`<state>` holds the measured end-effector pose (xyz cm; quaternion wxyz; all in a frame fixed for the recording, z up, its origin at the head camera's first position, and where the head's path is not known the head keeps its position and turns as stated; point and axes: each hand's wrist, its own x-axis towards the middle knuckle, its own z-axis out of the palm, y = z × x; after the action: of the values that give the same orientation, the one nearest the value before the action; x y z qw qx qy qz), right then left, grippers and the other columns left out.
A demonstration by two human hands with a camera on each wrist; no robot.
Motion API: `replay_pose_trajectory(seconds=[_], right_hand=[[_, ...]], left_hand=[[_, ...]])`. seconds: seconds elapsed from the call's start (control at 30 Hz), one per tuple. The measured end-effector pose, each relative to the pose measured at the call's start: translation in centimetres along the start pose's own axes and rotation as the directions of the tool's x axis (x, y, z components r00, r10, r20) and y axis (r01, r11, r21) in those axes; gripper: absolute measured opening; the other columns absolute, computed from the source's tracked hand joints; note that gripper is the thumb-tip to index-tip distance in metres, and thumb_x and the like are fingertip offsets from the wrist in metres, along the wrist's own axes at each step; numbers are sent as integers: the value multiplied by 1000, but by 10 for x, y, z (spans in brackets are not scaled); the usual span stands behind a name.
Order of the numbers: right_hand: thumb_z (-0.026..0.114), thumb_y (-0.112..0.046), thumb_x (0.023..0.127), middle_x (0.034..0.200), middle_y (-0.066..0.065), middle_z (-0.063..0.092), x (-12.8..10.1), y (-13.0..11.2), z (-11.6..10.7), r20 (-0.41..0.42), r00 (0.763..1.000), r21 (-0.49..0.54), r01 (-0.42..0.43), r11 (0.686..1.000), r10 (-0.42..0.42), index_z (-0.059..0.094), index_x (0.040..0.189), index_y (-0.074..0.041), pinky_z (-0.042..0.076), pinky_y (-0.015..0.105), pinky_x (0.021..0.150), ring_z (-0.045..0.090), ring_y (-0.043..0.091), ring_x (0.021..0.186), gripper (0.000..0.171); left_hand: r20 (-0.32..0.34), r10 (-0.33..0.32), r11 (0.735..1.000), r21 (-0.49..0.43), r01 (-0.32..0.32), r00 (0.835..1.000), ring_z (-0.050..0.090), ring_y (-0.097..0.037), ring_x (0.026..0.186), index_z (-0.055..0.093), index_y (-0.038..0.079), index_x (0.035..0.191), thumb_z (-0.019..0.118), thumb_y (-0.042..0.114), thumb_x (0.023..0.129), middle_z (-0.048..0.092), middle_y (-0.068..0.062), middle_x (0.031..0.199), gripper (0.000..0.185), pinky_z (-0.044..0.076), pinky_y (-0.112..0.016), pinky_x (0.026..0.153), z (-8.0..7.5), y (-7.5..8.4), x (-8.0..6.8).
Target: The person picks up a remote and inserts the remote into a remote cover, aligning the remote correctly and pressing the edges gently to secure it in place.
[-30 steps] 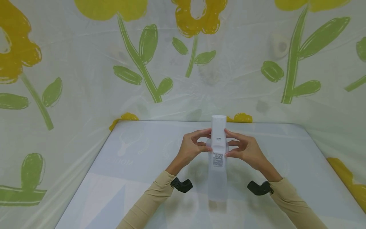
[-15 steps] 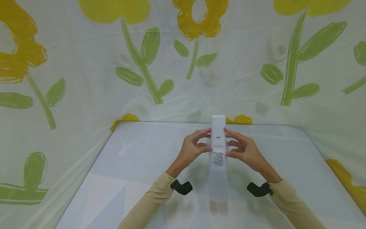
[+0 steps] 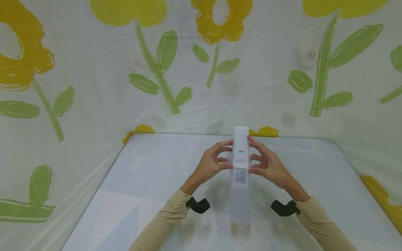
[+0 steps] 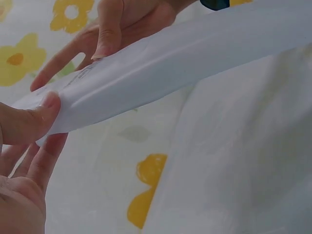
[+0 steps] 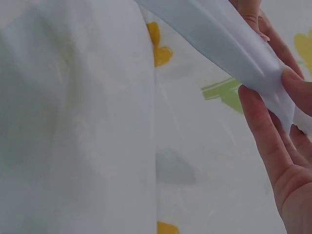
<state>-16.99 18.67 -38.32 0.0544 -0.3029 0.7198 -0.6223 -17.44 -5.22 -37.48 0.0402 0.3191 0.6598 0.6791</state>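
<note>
White pouch (image 3: pixel 240 174) pinched by left hand (image 3: pixel 209 166) and right hand (image 3: pixel 269 166) above table (image 3: pixel 150 181); thin film could slip free.

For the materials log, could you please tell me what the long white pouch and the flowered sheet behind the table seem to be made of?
White pouch: seemingly thin frosted plastic film, matte and semi-translucent; it bends and creases where the left hand and right hand pinch it.
Flowered sheet: probably glossy plastic sheeting, with wrinkles, sheen and dark shapes showing through.
</note>
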Motion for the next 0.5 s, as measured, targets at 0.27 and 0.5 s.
replay_pose_trajectory(seconds=[0.27, 0.5], right_hand=[[67, 10, 81, 150, 16, 24, 0, -3, 1, -13, 1000, -5, 10, 1000, -10, 19, 152, -18, 55, 36, 81, 59, 25, 105, 90], [67, 12, 80, 149, 19, 24, -1, -5, 0, 29, 999, 29, 30, 999, -31, 18, 152, -16, 56, 39, 78, 59, 26, 105, 91]], left_hand=[[7, 9, 1000, 17, -9, 1000, 46, -38, 123, 39, 2, 142, 69, -13, 77, 41, -13, 143, 74, 50, -46, 90, -3, 3, 1], [55, -39, 999, -23, 40, 998, 48, -37, 120, 33, 4, 146, 69, -16, 76, 36, -15, 145, 81, 54, -38, 82, -3, 4, 5]])
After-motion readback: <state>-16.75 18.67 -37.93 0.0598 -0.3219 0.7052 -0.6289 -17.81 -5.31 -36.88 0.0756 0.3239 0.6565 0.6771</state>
